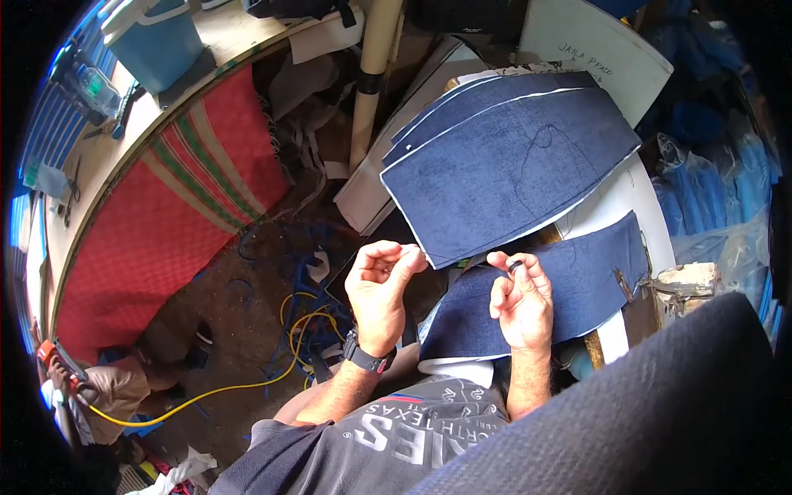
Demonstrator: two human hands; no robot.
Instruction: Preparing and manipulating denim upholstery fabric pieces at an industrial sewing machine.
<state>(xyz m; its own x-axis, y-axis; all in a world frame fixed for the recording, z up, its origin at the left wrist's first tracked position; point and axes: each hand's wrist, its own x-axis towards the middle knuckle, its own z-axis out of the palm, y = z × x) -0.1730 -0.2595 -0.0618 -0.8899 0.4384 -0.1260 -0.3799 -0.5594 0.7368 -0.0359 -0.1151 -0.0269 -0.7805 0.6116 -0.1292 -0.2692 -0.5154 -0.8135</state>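
Observation:
My left hand (378,293), with a dark watch on its wrist, is closed in a pinch at the near left corner of a dark blue fabric-covered panel (470,177). Whether it grips the corner or something thin beside it, I cannot tell. A dark thread (528,157) loops loosely over the panel's face. Just right of that corner, my right hand (526,307) is raised with curled fingers and a dark band around one fingertip. What those fingers pinch is too small to make out. Beneath and beyond the right hand lies a second blue-covered panel (577,272).
At lower right a dark grey textured roll (660,404) looms close. A wooden piece (686,280) juts out beside the second panel. Left stands a curved bench (91,198) with red striped cloth (181,173) below. A person at lower left holds an orange tool near a yellow hose (214,398).

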